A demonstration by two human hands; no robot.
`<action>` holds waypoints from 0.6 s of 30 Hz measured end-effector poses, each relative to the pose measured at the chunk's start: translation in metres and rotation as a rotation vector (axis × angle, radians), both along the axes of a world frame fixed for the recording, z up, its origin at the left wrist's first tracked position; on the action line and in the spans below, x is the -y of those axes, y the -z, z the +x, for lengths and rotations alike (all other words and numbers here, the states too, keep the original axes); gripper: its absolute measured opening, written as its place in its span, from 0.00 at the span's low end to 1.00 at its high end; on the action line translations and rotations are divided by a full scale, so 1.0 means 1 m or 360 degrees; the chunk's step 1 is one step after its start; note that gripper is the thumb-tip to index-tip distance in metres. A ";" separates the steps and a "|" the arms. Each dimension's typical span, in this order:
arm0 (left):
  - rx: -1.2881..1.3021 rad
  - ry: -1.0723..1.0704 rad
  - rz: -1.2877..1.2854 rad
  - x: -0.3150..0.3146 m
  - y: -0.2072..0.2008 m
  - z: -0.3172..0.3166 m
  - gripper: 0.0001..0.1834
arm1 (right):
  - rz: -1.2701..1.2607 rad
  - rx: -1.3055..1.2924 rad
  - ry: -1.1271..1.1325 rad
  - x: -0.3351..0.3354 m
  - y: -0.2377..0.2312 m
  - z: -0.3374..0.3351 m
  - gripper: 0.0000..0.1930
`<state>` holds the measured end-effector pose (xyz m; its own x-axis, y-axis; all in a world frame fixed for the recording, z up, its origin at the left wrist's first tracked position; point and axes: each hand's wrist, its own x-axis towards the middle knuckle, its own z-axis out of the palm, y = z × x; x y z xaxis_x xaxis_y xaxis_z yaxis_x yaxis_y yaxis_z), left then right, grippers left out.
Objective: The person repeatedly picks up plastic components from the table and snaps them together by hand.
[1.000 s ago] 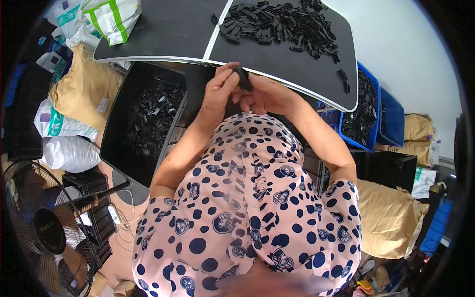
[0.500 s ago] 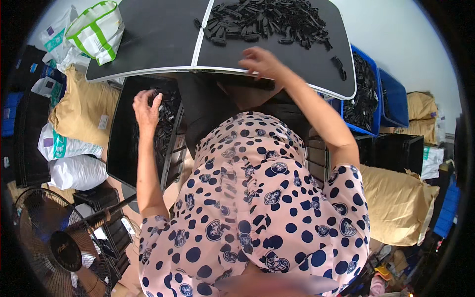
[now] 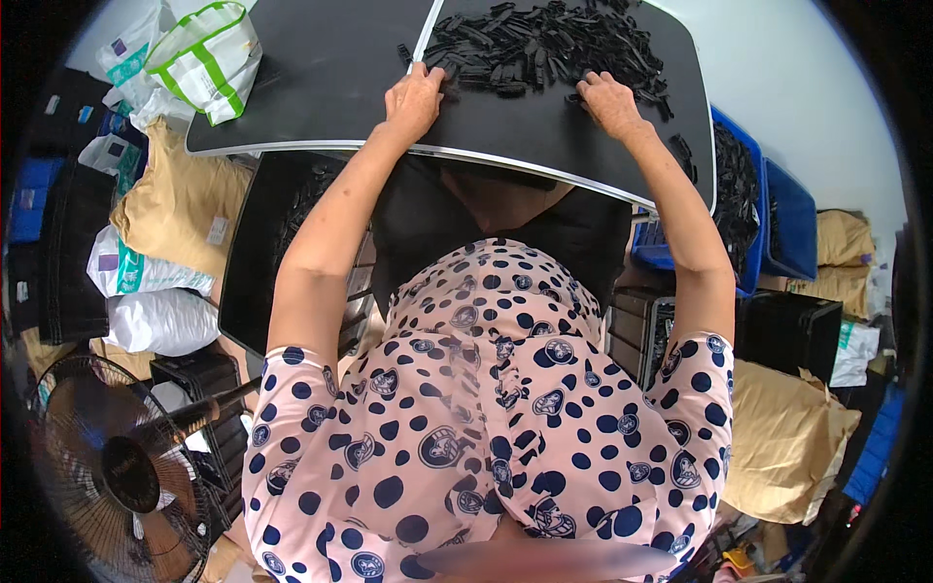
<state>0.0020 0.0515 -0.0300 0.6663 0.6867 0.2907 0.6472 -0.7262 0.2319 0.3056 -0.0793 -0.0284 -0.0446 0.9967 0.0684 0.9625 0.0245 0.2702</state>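
Observation:
A heap of small, long black plastic parts is spread over the far right half of the dark folding table. My left hand is at the heap's left edge, beside the table's pale centre seam. Its fingers are bent and closed on a black plastic part, which is mostly hidden. At the heap's near right side is my right hand, its curled fingertips closed on another dark part among the loose ones. The exact shape of either part is too small to tell.
A black bin with more black parts stands below the table on the left. Blue crates are at the right. A white and green bag sits on the table's left corner. Brown sacks and a fan lie around.
My left hand has come up from the black bin to the table at the heap's left edge. My right hand has moved right and forward, onto the heap's near edge.

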 end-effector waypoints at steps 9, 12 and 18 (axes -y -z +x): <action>0.0045 0.0209 -0.0108 0.004 0.007 -0.006 0.11 | 0.0339 -0.1859 0.0259 0.008 0.010 -0.020 0.12; 0.0588 -0.0030 -0.0745 0.017 0.012 -0.023 0.06 | 0.0059 -0.2739 0.0139 0.016 -0.019 -0.081 0.11; 0.1436 0.0278 -0.2202 0.093 -0.048 -0.032 0.22 | -0.0085 -0.3372 0.0060 0.054 -0.055 -0.137 0.08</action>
<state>-0.0296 -0.0417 0.0179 0.7249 0.6773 -0.1255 -0.1062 0.2899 0.9511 0.1688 -0.1335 0.0263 0.0582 0.9972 -0.0460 -0.2714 -0.0285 -0.9620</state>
